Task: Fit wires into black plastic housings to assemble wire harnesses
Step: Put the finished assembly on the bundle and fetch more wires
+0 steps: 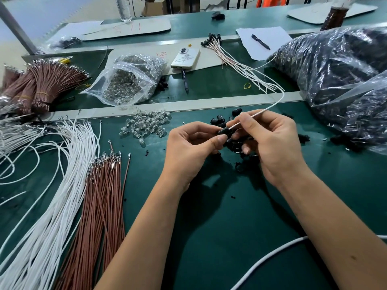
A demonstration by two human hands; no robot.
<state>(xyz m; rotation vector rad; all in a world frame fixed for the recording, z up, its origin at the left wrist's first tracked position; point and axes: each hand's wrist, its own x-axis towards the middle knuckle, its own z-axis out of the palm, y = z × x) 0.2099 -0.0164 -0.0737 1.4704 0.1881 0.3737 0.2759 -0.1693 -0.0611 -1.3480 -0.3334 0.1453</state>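
Observation:
My left hand (190, 147) pinches a small black plastic housing (225, 130) between thumb and fingers above the green table. My right hand (270, 143) pinches a white wire (270, 107) close to its end, and that end meets the housing. The wire arcs up and away to the right. Loose black housings (237, 113) lie scattered under and behind both hands. White wires (69, 164) and brown wires (104, 195) with metal terminals lie fanned out at the left.
A heap of clear small bulbs (146, 124) lies just left of my hands, with an open bag of them (127, 84) behind. Finished harnesses (234, 59), a phone (185, 57), pens and paper sit further back. Big bags of black parts (339, 80) fill the right side.

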